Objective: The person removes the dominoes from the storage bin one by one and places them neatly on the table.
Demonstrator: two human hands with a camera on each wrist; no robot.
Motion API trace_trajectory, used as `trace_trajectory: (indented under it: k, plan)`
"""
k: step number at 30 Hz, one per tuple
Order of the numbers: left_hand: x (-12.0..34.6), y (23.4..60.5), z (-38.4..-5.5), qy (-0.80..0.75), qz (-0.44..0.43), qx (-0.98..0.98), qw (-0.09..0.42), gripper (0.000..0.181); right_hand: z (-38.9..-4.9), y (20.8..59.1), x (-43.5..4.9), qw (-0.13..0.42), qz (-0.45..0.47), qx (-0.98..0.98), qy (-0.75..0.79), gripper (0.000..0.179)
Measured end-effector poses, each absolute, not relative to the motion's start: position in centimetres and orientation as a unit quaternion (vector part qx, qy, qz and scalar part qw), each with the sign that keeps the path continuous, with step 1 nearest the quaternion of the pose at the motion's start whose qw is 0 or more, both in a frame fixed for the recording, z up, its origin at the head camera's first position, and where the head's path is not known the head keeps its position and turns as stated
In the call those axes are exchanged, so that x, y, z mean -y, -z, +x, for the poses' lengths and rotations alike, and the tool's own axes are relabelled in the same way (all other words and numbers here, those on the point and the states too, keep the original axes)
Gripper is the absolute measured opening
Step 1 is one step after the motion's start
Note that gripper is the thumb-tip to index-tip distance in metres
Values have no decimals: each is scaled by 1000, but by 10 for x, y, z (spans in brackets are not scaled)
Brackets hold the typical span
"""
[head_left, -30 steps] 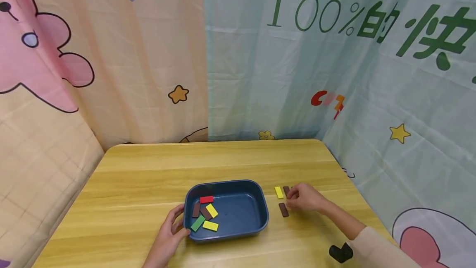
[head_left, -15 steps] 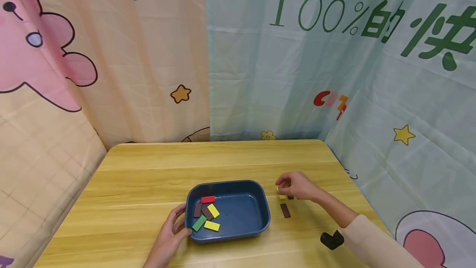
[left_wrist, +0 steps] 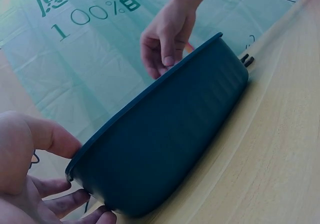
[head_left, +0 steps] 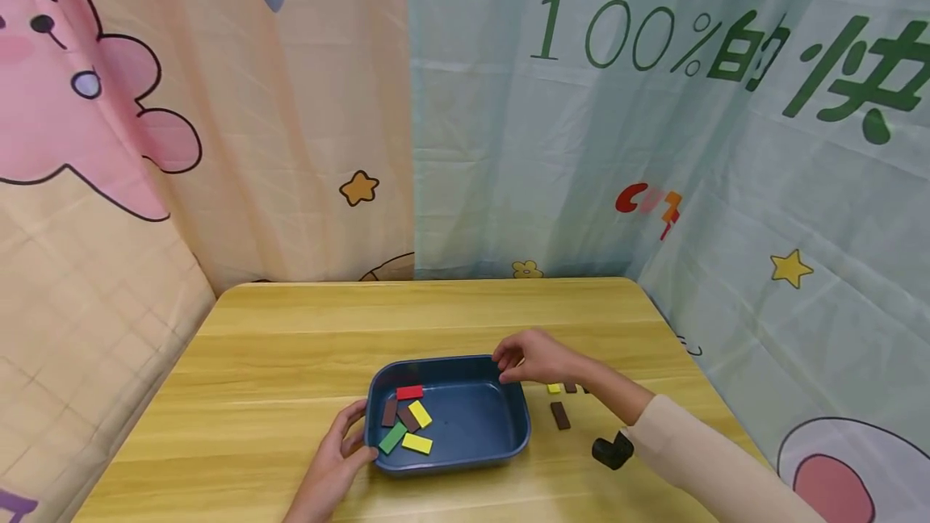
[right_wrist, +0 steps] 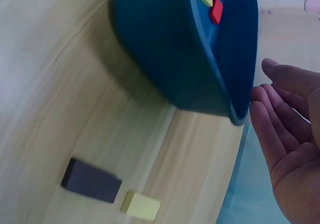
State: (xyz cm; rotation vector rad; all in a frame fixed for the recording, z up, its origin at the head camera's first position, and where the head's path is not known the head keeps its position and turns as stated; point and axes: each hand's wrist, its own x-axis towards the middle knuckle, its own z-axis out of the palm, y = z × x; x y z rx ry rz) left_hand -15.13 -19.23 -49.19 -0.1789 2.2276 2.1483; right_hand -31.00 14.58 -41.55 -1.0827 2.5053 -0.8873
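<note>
Right hand (head_left: 538,356) at blue bin's (head_left: 474,420) 2 o'clock corner, head view — thumb and fingers apart, nothing visible between. Lone brown block (head_left: 560,416) sits roughly 5 o'clock from that grip, long axis 11-to-5, way nearer than left hand (head_left: 337,450) — that one's gripping bin's 9 o'clock end.

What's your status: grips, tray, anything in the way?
Left grip holding blue tray by left end. Right grip near tray's far right corner, no block visible in it. Six blocks in tray. No obstruction seen.

Blue tray (head_left: 472,418); six blocks (head_left: 408,419) inside
</note>
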Motion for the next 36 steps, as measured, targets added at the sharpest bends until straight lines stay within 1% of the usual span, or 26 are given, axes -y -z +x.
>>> trace_trajectory:
  k: [5, 18, 28, 36]
  plan:
    - [191, 492, -152, -692, -56, -719, 21, 67, -311, 414, -124, 138, -407, -859, 278, 29]
    - [193, 491, -149, -695, -57, -716, 17, 66, -307, 420, -73, 171, -468, -839, 220, 31]
    - [191, 489, -150, -701, -59, -710, 21, 66, -310, 423, -39, 179, -510, -824, 171, 32]
    - [192, 490, -150, -704, -55, -708, 26, 67, -314, 435, -17, 196, -542, -805, 139, 28]
